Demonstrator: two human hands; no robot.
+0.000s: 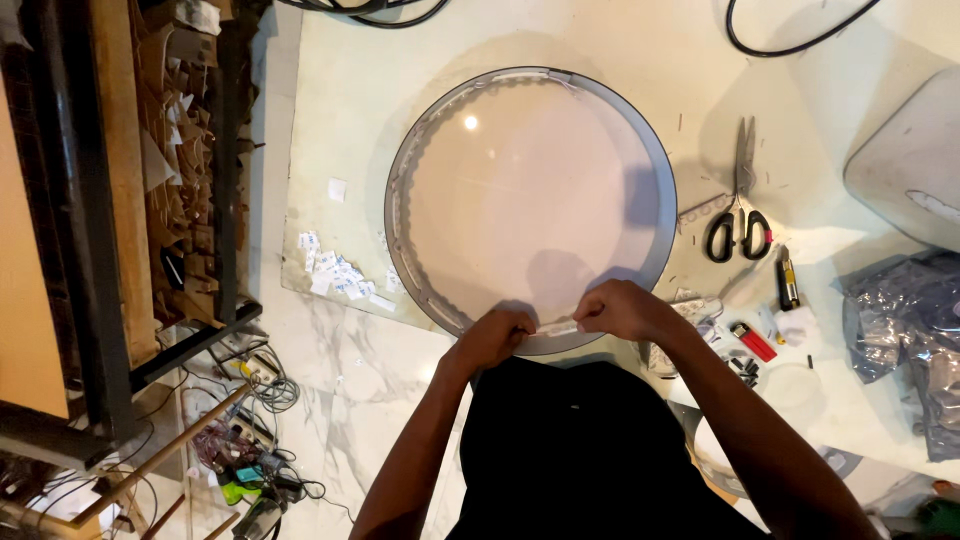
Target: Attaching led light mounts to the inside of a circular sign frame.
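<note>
A large round frame with a grey rim and a pale shiny disc inside lies on a glass-topped work surface. A white strip runs along the inside of the rim. At the rim's near edge, my left hand and my right hand both pinch this strip, fingers closed on it, a few centimetres apart. My dark clothing fills the lower middle of the head view.
Black-handled scissors lie right of the frame, with a red lighter and a dark small tool nearer me. Small white paper bits sit left of the frame. A plastic bag is at right, black cables at top, cluttered shelving at left.
</note>
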